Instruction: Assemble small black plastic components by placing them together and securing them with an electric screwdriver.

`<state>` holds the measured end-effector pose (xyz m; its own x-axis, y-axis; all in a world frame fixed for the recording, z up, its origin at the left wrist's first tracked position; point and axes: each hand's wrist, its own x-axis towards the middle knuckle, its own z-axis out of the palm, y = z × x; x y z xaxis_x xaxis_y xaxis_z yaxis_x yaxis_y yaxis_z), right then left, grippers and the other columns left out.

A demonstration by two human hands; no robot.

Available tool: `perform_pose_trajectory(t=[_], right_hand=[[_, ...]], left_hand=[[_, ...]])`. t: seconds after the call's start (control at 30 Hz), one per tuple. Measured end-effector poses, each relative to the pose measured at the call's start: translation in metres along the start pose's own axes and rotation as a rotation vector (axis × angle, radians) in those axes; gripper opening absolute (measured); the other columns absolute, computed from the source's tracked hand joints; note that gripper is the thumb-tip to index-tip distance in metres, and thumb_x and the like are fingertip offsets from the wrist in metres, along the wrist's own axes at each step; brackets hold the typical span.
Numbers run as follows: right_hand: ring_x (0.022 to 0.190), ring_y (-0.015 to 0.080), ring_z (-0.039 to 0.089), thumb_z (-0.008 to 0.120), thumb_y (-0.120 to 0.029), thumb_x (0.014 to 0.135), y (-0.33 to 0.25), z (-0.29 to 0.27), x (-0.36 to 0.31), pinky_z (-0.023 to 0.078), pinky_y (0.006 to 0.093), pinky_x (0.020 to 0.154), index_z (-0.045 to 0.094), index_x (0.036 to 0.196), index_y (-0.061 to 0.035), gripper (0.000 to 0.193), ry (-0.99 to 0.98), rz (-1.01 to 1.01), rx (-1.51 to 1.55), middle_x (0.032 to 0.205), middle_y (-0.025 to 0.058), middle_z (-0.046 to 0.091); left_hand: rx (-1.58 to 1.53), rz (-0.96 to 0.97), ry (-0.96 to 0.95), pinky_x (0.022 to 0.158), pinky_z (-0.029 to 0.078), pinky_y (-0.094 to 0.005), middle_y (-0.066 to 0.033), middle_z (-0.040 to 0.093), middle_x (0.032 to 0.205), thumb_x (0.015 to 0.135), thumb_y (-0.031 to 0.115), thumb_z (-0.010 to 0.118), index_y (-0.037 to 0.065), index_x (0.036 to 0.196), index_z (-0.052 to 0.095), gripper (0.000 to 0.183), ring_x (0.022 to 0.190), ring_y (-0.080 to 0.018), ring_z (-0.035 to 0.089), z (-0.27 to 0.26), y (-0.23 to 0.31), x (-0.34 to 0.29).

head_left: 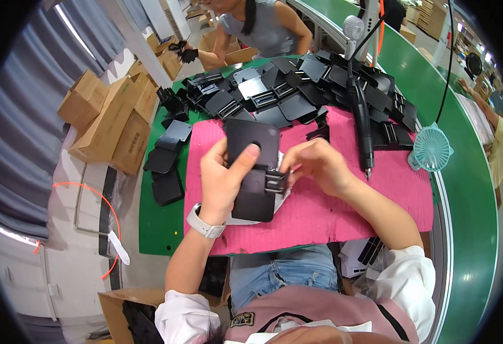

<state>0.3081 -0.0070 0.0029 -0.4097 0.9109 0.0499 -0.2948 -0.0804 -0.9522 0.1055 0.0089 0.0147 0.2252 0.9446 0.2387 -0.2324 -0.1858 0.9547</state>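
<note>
- Grip: left hand (222, 178) closed on black hinged bracket (255, 200), thumb on its upper plate (264, 136)
- Right hand (320, 163): fingers bent at hinge (274, 182), 3 o'clock side; whether gripping, cannot tell
- Bracket position: above pink mat (343, 215); long axis near 12-to-6, upper plate toward 12
- Black screwdriver (360, 123): bracket's 2 o'clock, tip toward 6
</note>
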Motion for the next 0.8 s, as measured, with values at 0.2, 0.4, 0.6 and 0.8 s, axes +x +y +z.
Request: perform_pose_trajectory(t=[0.2,0.4,0.6,0.8], right_hand=[[0.089,0.0191,0.063,0.047,-0.040,0.087,-0.015,0.015,-0.011,0.052,0.0298,0.069,0.065,0.105,0.0017,0.048,-0.007,-0.140,-0.320,0.098,0.0125,0.067],[0.085,0.0190,0.064,0.060,-0.018,0.079,-0.021,-0.024,0.000,0.050,0.0297,0.076,0.061,0.107,0.0023,0.034,0.229,-0.214,-0.765,0.097,0.0122,0.065],[0.106,0.0325,0.056,0.067,-0.027,0.075,-0.026,-0.066,0.065,0.049,0.0414,0.085,0.046,0.125,0.0018,0.061,0.565,-0.364,-1.680,0.117,0.0180,0.056],[0.108,0.0333,0.057,0.069,-0.037,0.073,-0.008,-0.105,0.118,0.048,0.0414,0.088,0.046,0.128,-0.0037,0.068,0.676,-0.160,-1.706,0.118,0.0189,0.057]], left_hand=[[0.160,0.158,0.295,0.069,0.049,-0.0245,-0.0061,0.063,0.093,0.082,0.013,0.070,-0.001,0.101,0.060,0.025,0.075,-0.0097,0.059,-0.048,0.019,-0.030],[-0.005,-0.023,1.089,0.068,0.054,-0.0315,-0.0055,0.065,0.091,0.084,0.024,0.068,0.003,0.099,0.065,0.026,0.077,-0.0157,0.063,-0.289,0.071,-0.177],[0.483,-0.095,1.833,0.074,0.055,-0.0443,-0.0175,0.065,0.099,0.079,0.038,0.068,-0.011,0.106,0.060,0.056,0.086,-0.0310,0.064,-0.495,0.067,-0.509],[0.706,-0.469,1.891,0.075,0.050,-0.0427,-0.0155,0.065,0.100,0.080,0.037,0.065,-0.007,0.103,0.063,0.049,0.085,-0.0281,0.063,-0.494,0.025,-0.611]])
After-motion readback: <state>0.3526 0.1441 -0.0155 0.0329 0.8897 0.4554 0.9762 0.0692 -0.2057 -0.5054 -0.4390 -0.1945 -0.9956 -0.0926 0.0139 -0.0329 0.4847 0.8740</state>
